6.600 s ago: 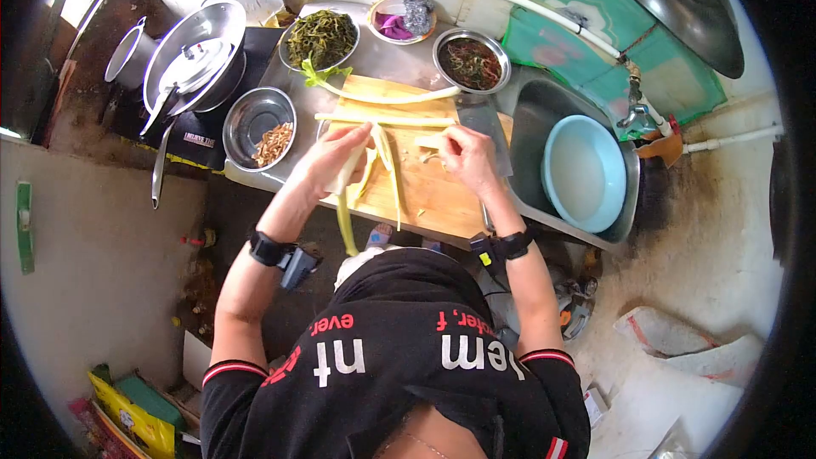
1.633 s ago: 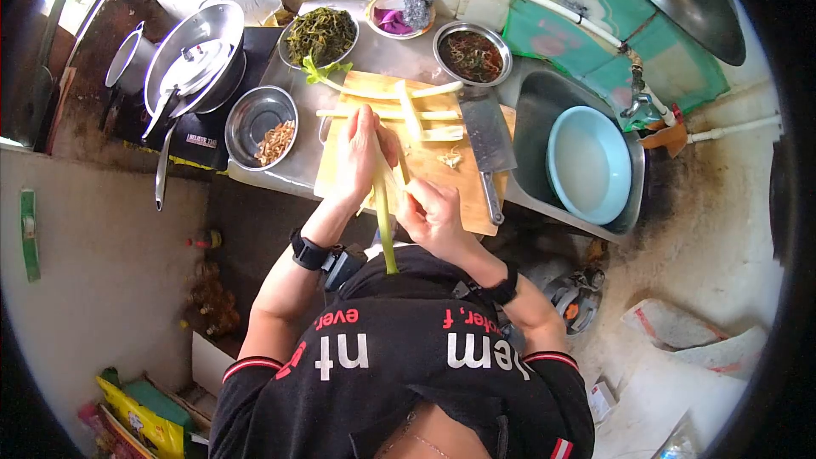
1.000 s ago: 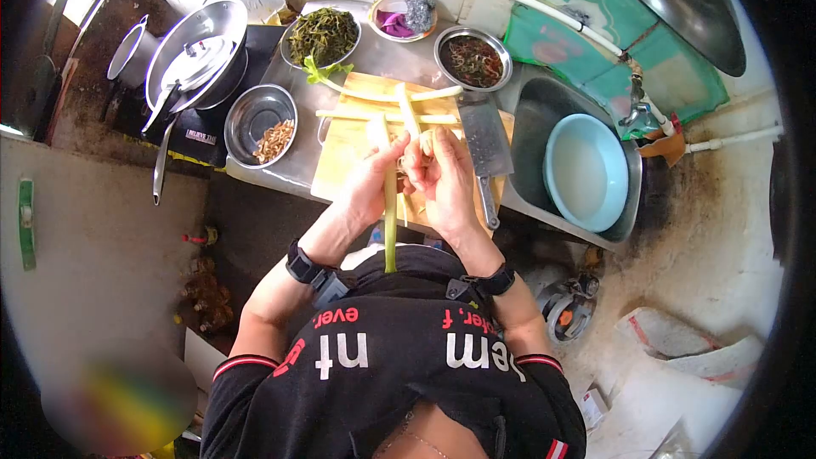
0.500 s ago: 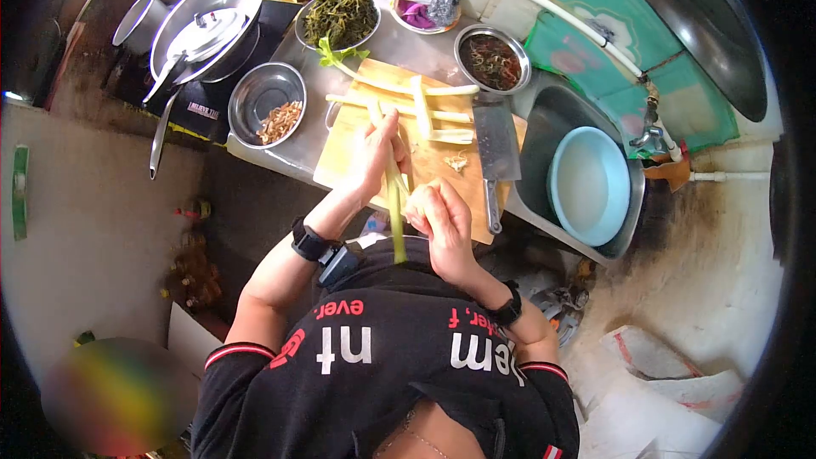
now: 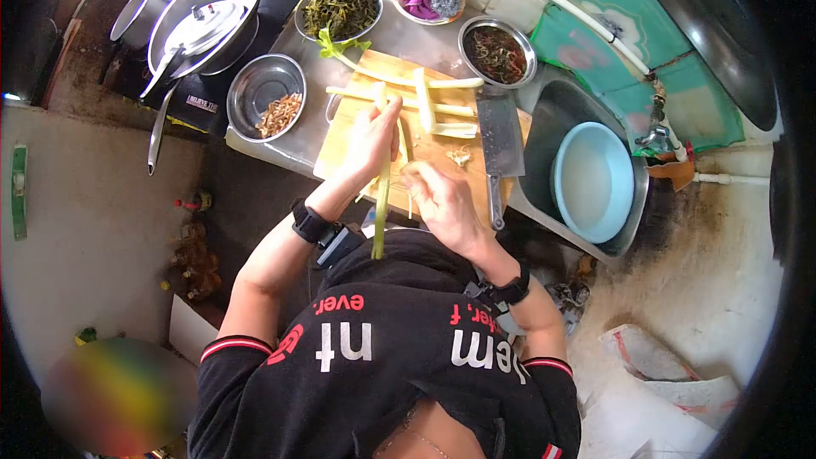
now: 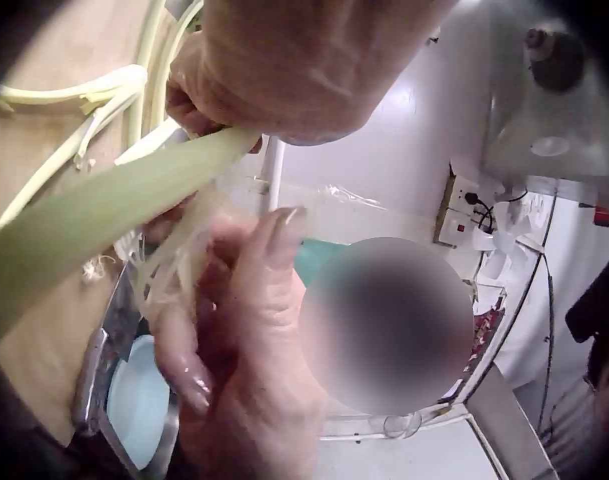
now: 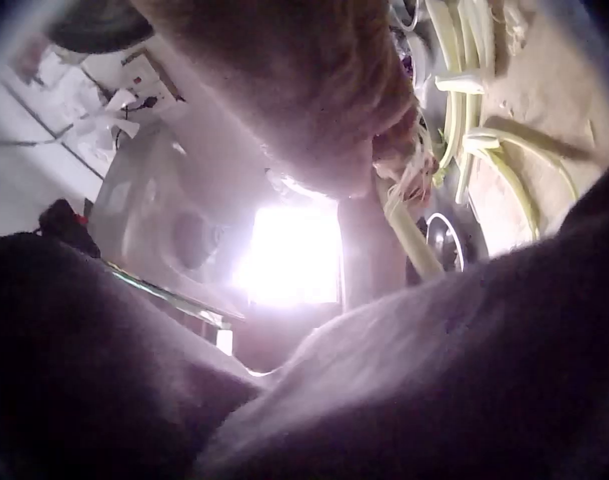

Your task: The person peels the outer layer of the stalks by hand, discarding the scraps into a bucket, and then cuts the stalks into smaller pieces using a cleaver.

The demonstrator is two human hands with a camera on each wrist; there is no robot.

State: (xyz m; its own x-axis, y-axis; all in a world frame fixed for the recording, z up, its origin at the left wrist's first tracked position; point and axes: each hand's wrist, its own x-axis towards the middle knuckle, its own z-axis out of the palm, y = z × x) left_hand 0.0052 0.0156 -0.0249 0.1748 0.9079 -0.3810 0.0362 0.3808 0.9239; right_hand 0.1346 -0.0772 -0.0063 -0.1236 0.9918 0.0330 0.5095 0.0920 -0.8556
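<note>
My left hand (image 5: pixel 374 140) grips a pale green celery stalk (image 5: pixel 382 212) over the board's near edge; its lower end hangs toward my shirt. Close beside it, my right hand (image 5: pixel 444 204) pinches thin celery strings (image 6: pixel 175 250), which show stringy and pale in the left wrist view. Stringy fibres (image 7: pixel 420 165) also hang by the stalk in the right wrist view. On the wooden cutting board (image 5: pixel 340 153) lie a long leafy stalk (image 5: pixel 450 83), a second long stalk (image 5: pixel 340 93), and a short piece (image 5: pixel 422 102) set across them. Another short piece (image 5: pixel 455 130) lies nearer me.
A cleaver (image 5: pixel 500 132) rests on the board's right side, near pale scraps (image 5: pixel 459 155). Right of it is the sink with a blue basin (image 5: pixel 592 183). Bowls of greens (image 5: pixel 340 8), dark shreds (image 5: pixel 497 55) and brown bits (image 5: pixel 278 116) stand around the board.
Earlier the hands were apart, the right holding a short piece over the board; a short piece now lies across the stalks. Lately the right hand has worked up and down beside the held stalk.
</note>
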